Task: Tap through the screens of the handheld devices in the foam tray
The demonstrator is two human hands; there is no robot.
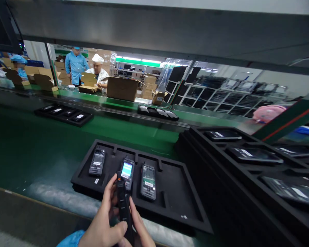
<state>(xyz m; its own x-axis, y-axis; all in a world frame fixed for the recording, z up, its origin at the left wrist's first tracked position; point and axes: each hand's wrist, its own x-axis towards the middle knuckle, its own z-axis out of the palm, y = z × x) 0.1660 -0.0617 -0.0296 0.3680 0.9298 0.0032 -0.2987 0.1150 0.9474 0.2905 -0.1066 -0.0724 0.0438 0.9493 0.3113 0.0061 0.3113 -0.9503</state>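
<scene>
Both my hands hold one black handheld radio, turned so its narrow side with buttons faces up. My left hand wraps it from the left, thumb pressed on its side. Fingers of my right hand grip its right side lower down. Just beyond lies a black foam tray with three radios in its slots: a left radio, a middle radio with a lit blue-white screen, and a right radio. The held radio partly covers the middle one. The tray's right slot holds no radio.
At the right stand stacked black foam trays, with several devices in the top one. Farther back on the green belt sit a tray of radios and another dark tray. Cardboard boxes and several people are beyond.
</scene>
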